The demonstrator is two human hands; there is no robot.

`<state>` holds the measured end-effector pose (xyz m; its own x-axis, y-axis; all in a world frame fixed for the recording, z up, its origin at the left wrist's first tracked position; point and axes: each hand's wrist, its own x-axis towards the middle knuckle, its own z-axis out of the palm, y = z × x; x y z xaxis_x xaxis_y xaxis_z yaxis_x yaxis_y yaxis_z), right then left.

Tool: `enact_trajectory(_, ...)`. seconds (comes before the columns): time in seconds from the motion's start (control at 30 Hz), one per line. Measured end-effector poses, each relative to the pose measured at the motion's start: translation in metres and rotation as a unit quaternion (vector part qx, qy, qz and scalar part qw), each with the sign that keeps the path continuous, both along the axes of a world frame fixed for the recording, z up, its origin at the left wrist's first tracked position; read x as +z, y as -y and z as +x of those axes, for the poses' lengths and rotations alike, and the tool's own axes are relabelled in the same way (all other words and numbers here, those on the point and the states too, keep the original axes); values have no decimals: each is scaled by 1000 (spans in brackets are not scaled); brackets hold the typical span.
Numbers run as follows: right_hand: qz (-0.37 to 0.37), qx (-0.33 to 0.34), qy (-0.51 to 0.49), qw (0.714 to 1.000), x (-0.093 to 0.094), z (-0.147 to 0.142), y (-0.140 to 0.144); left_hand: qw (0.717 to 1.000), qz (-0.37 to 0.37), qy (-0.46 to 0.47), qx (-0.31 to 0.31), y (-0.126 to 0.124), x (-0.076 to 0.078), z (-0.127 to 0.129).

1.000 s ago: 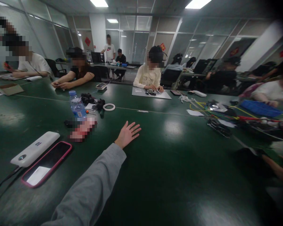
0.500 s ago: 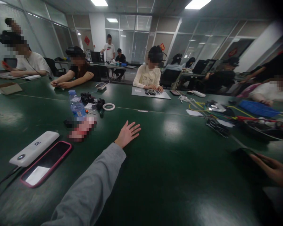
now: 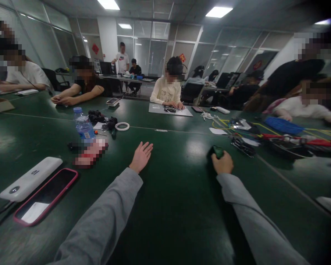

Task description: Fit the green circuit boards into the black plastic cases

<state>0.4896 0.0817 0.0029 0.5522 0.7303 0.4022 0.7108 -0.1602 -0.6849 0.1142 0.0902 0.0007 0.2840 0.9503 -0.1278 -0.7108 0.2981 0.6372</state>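
Head view: left hand [image 3: 140,156] lies flat, fingers spread, on bench [image 3: 176,206]; right hand [image 3: 222,164] grip closed around dark green object [image 3: 217,151].

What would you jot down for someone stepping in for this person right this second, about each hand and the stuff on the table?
Left hand: open, palm down, flat on the green table, holding nothing.
Right hand: closed around a small dark green object, resting on the table.
Nearby on the left: a white power bank, a pink-cased phone, a water bottle and a roll of tape.
Right of the held object: a dark tool among cables.
Done: the green object is in hand.
Left: nothing else has been picked up; what the object is cannot be told.
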Motion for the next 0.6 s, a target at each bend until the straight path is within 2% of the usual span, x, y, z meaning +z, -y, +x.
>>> enact_trajectory(0.03,0,15,13,1000,-6,-26,-5,1000,1,-1,13,-2,-1,-2)
enact_trajectory(0.13,15,181,86,980,-19,-108,-2,999,11,0,48,-6,-5,-8)
enact_trajectory(0.2,17,275,119,954,-20,-158,14,998,15,2,60,-7,-6,-12)
enact_trajectory(0.3,20,345,139,928,-14,-209,45,998,10,7,54,-6,-3,-14)
enact_trajectory(0.4,18,372,143,917,-8,-227,64,999,-1,9,33,-5,2,-12)
enact_trajectory(0.6,32,373,122,919,-6,-223,65,1000,4,0,26,-3,4,-10)
